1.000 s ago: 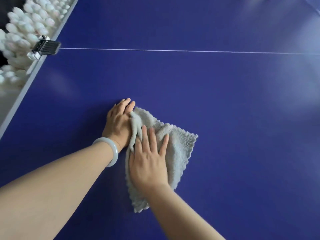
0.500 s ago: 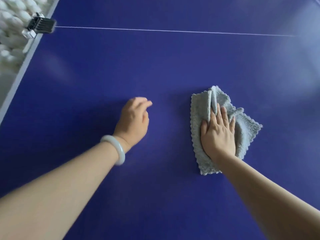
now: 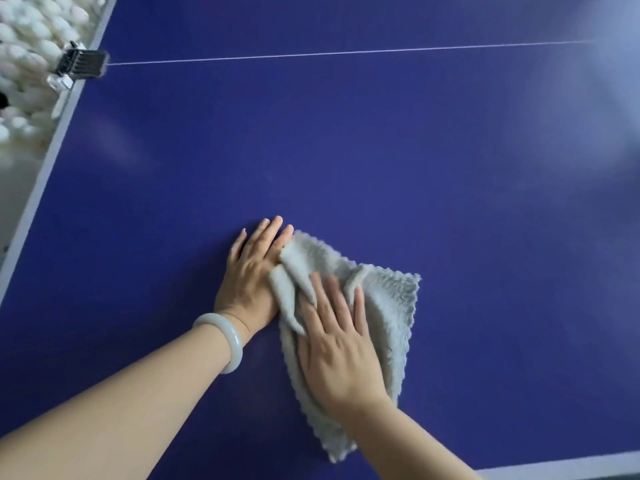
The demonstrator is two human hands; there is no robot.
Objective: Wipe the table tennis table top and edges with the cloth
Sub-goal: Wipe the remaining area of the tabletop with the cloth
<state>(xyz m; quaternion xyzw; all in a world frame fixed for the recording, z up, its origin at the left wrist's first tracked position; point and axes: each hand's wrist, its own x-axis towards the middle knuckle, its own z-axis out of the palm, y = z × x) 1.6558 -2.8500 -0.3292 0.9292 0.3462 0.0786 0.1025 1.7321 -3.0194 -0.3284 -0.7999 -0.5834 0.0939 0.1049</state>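
Note:
A pale grey fluffy cloth [image 3: 388, 306] lies bunched on the blue table tennis table top [image 3: 346, 150]. My right hand [image 3: 341, 348] presses flat on the cloth with straight spread fingers. My left hand [image 3: 254, 275], with a pale bangle on its wrist, lies flat on the table just left of the cloth. Its fingers are straight and its inner edge touches the cloth's folded corner.
The table's pale left edge [image 3: 45, 174] runs diagonally up the left side. A black net clamp [image 3: 83, 62] sits on that edge, with a thin white line running right from it. A white knobbly mass [image 3: 24, 46] lies beyond the edge. The near edge [image 3: 568, 467] shows at bottom right.
My right hand has slid the cloth back left across the table to meet my left hand. My left hand's fingers, curled half a second ago, now lie flat.

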